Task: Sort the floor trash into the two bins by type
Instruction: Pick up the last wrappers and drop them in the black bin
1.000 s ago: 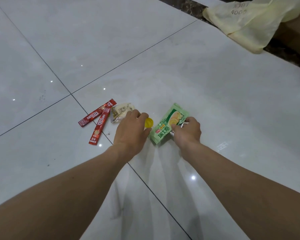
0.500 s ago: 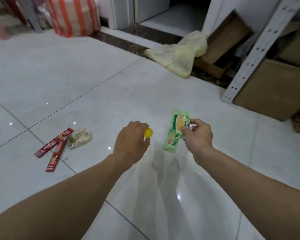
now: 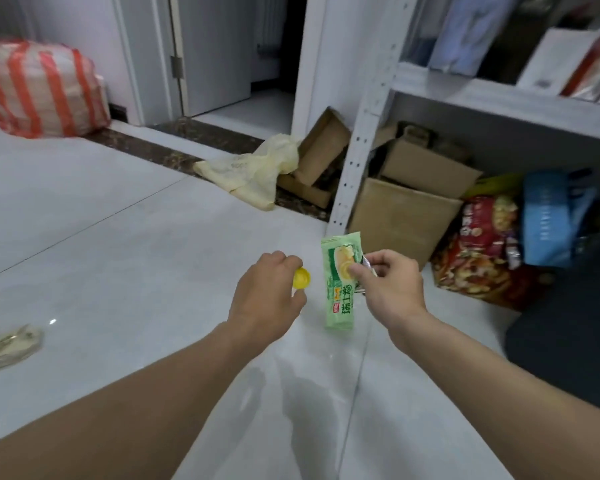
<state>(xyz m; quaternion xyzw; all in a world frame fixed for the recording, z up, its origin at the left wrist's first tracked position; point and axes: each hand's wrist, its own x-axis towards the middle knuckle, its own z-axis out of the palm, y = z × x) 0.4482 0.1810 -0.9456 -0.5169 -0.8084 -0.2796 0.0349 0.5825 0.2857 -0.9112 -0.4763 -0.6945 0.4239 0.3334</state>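
Pinches cap (image 3: 301, 278) in curled fingers of left hand (image 3: 267, 296), well left of box (image 3: 399, 220). Grips wrapper (image 3: 340, 289) upright with right hand (image 3: 390, 289), thumb and fingers closed on its edge, just left of box.

Red-striped sack (image 3: 42, 88) upper left, near the door (image 3: 215, 53). Yellow plastic bag (image 3: 253, 171) mid-frame, against cardboard boxes (image 3: 402, 216) under white shelf rack (image 3: 357, 157). Snack bags (image 3: 482, 258), blue bag (image 3: 548, 220) far right.
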